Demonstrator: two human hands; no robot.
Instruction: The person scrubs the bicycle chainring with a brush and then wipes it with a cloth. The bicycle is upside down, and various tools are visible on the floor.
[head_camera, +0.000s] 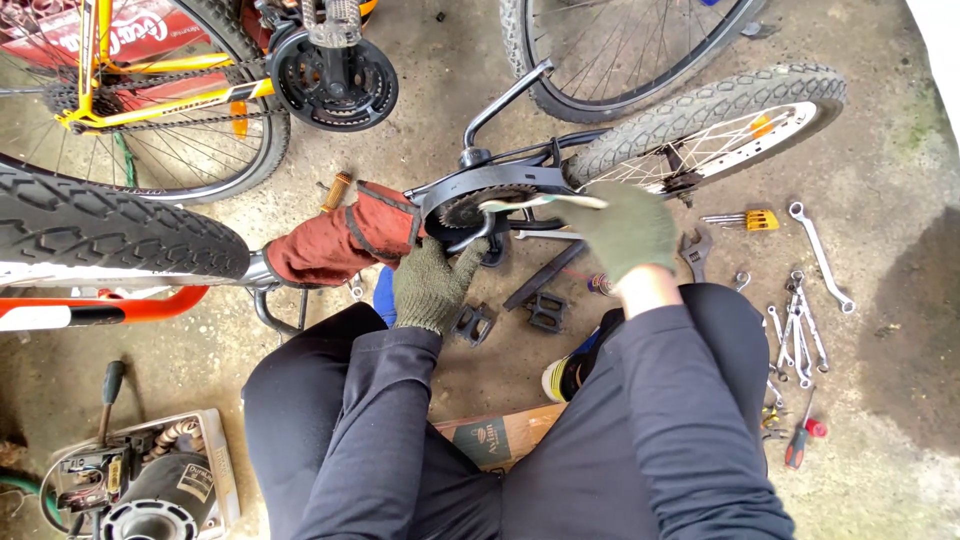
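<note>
gripping the chainring between left hand and right hand

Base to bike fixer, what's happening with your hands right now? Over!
Left hand gloved, gripping the black chain guard. Right hand gloved, holding a pale strip at the chainring. Loose pedals lying just below.

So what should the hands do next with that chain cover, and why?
Probably steady the black chain guard with the left hand and turn the spanner a little with the right hand. Both gloved hands are already at the chainring, and the spanner's head seems to sit at the guard.
</note>
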